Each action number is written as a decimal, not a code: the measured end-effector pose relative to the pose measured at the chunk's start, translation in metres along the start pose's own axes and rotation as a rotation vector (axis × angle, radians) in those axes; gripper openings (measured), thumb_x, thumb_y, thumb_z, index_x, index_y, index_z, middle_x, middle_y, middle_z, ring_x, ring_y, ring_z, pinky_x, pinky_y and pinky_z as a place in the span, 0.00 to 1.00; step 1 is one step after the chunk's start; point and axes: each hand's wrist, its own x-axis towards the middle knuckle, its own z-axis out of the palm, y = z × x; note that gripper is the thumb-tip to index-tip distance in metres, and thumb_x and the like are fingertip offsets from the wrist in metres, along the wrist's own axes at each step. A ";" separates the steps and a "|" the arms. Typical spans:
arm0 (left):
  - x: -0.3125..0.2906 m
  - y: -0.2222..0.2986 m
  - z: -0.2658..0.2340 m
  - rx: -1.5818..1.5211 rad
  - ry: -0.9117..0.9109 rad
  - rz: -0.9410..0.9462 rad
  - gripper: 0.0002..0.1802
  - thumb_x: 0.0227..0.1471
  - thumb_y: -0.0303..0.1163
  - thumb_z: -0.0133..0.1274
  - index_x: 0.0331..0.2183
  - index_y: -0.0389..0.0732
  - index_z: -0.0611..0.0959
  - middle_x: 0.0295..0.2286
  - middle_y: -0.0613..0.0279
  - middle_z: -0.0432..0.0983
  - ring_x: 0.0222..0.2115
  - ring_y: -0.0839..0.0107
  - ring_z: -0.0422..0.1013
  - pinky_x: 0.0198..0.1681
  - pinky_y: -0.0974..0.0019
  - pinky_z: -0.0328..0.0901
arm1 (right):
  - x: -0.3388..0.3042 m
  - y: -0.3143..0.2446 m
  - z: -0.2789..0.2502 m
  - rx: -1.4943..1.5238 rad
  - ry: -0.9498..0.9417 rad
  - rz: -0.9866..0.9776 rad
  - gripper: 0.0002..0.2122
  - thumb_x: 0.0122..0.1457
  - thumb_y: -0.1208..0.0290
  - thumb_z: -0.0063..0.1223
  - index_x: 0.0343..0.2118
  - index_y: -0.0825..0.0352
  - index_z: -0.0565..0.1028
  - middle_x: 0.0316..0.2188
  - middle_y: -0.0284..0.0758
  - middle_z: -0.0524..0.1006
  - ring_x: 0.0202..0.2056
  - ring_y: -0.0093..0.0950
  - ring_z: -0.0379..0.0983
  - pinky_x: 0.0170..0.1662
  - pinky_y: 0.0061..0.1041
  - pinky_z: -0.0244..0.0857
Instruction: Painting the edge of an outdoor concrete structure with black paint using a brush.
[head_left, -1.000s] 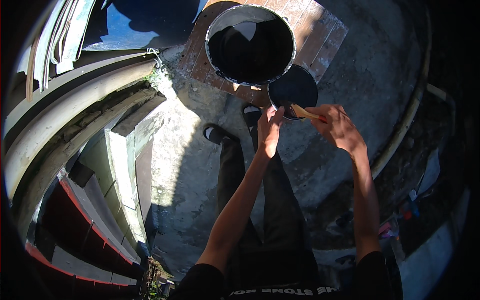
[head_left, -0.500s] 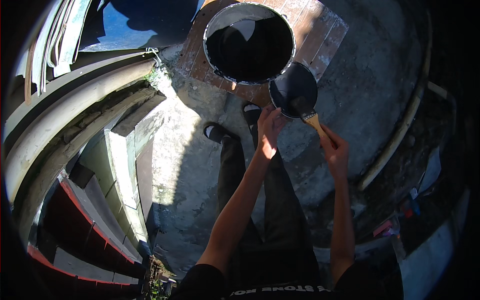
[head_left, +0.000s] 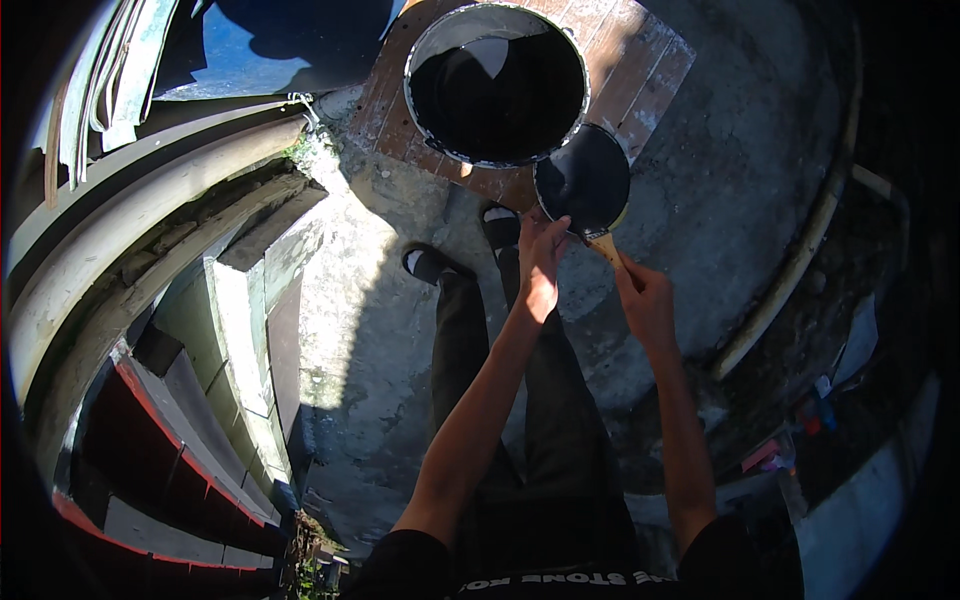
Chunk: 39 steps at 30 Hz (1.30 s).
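My left hand (head_left: pixel 541 255) grips the near left edge of a small round black paint container (head_left: pixel 585 178), its thumb over the rim. Closed around the wooden handle of a paintbrush (head_left: pixel 606 249), my right hand (head_left: pixel 645 302) is just below that container. The brush head is at the container's near rim; its bristles are dark and hard to make out. Against the far left side of the small container stands a large bucket (head_left: pixel 413 112) with dark liquid inside and pale smears along its rim.
The bucket rests on a paint-spotted brown wooden board (head_left: pixel 640 75). Stacked slabs with red edges (head_left: pixel 190 440) and a long pale pole (head_left: pixel 150 265) lie at left. A curved pipe (head_left: pixel 790 290) runs along the right. My feet stand on the concrete floor (head_left: pixel 400 330).
My right hand has drawn the paintbrush left and toward me, from over the container's inside to its near rim. My left hand keeps its hold.
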 end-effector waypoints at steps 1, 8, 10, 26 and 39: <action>0.000 0.000 0.000 0.008 0.006 0.010 0.21 0.53 0.32 0.53 0.48 0.44 0.69 0.43 0.64 0.70 0.47 0.68 0.68 0.55 0.61 0.58 | 0.002 -0.005 -0.003 -0.027 -0.011 0.022 0.15 0.61 0.72 0.49 0.50 0.71 0.75 0.16 0.31 0.70 0.20 0.15 0.59 0.23 0.21 0.54; -0.001 0.002 0.001 0.022 -0.042 0.073 0.21 0.52 0.35 0.54 0.48 0.45 0.70 0.43 0.65 0.70 0.48 0.70 0.67 0.55 0.61 0.56 | 0.023 -0.041 -0.022 -0.160 -0.171 0.051 0.12 0.60 0.69 0.47 0.38 0.73 0.76 0.15 0.39 0.69 0.20 0.18 0.62 0.25 0.28 0.58; -0.001 0.001 0.001 0.039 -0.033 0.064 0.21 0.52 0.35 0.54 0.48 0.46 0.70 0.44 0.65 0.70 0.48 0.70 0.67 0.55 0.61 0.56 | 0.031 -0.047 -0.027 -0.171 -0.193 0.077 0.12 0.58 0.69 0.47 0.36 0.74 0.76 0.15 0.40 0.69 0.20 0.19 0.63 0.25 0.28 0.58; 0.020 -0.008 -0.010 0.143 0.114 0.006 0.33 0.56 0.58 0.44 0.52 0.44 0.69 0.46 0.60 0.70 0.50 0.64 0.65 0.53 0.56 0.54 | 0.078 -0.053 -0.055 -0.160 -0.431 0.061 0.15 0.57 0.65 0.48 0.20 0.71 0.76 0.11 0.25 0.63 0.14 0.15 0.57 0.18 0.24 0.49; 0.015 0.000 -0.079 -0.026 0.145 -0.067 0.33 0.54 0.50 0.52 0.56 0.41 0.71 0.46 0.58 0.74 0.50 0.63 0.67 0.54 0.58 0.58 | -0.008 0.017 -0.018 0.832 -0.270 0.460 0.16 0.70 0.62 0.34 0.48 0.69 0.70 0.23 0.31 0.72 0.15 0.12 0.56 0.16 0.14 0.47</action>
